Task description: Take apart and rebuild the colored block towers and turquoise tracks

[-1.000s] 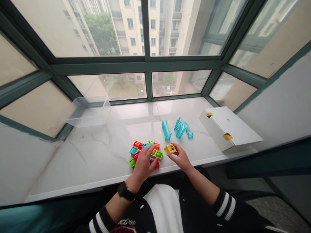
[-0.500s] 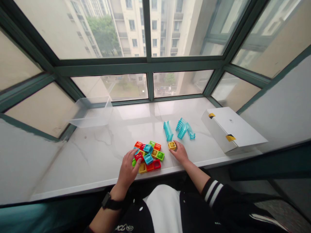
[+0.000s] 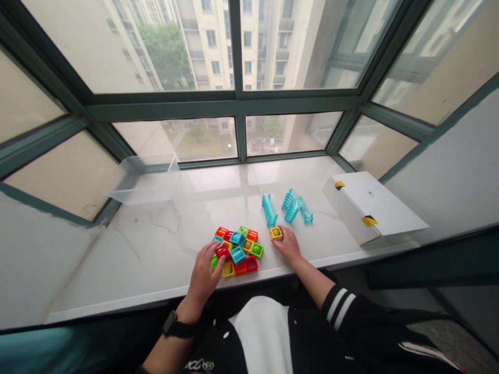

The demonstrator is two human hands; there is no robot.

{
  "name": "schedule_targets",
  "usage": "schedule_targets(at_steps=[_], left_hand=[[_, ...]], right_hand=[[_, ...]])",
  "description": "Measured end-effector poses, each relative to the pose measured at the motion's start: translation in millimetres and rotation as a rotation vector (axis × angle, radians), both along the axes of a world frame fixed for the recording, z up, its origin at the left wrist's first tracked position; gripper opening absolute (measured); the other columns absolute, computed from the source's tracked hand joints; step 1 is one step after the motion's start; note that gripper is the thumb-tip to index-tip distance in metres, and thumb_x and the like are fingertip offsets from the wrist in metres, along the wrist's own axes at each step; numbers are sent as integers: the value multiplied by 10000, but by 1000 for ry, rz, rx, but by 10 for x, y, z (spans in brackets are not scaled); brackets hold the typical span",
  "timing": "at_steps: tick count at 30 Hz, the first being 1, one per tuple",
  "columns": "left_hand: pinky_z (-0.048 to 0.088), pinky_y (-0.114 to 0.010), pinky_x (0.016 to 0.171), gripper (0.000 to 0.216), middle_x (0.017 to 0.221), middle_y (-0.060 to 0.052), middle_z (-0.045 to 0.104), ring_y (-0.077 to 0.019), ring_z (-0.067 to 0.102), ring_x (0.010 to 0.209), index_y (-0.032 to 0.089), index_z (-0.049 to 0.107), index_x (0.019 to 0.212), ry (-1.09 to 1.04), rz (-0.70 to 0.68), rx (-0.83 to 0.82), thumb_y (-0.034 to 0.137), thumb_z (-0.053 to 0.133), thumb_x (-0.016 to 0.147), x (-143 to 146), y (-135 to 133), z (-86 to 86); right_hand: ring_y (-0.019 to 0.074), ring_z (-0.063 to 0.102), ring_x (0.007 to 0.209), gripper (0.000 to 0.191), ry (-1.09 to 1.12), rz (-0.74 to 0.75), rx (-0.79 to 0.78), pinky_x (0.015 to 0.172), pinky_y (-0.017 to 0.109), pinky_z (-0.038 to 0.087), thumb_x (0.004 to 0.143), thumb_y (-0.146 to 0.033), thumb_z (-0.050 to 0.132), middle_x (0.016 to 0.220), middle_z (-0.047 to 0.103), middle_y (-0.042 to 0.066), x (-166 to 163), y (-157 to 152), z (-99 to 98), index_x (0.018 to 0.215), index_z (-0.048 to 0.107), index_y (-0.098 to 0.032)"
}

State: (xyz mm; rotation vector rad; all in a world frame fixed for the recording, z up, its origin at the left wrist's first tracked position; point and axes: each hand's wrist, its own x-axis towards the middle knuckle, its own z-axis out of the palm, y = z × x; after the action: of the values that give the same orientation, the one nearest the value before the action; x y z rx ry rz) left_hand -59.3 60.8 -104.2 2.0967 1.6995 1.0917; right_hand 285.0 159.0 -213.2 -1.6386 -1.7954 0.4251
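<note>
My right hand (image 3: pixel 290 245) pinches a yellow toy block (image 3: pixel 276 234) on the white stone sill, just in front of a clear blue ribbed plastic piece (image 3: pixel 269 210). To its left lies a heap of red, blue, green and yellow blocks, with a blue block (image 3: pixel 237 255) on top. My left hand (image 3: pixel 206 267) rests at the heap's left side, its thumb and fingers closed about a red block (image 3: pixel 222 252). Part of that block is hidden by the hand. A green block (image 3: pixel 257 250) marks the heap's right edge.
Two more clear blue ribbed pieces (image 3: pixel 291 205) lie at the back right. A transparent plastic bin (image 3: pixel 146 195) stands at the far left by the window. A white box (image 3: pixel 378 208) with yellow-and-black tabs is on the right. The sill's front edge (image 3: pixel 128 302) runs before me.
</note>
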Motion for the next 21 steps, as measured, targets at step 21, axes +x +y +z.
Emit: schedule_targets(at_steps=[21], left_hand=[[517,-523,1101,370,1316,-116,690,-303,641,1248,244,613,1356,-25,23,-49,395,582,1019,-2,-4,-72]], right_hand=[[335,624,1168,565,-48,-25,0,1044,498,516,829,-332,695,1305,692,141,-37,-30,3,1364,590,-185]])
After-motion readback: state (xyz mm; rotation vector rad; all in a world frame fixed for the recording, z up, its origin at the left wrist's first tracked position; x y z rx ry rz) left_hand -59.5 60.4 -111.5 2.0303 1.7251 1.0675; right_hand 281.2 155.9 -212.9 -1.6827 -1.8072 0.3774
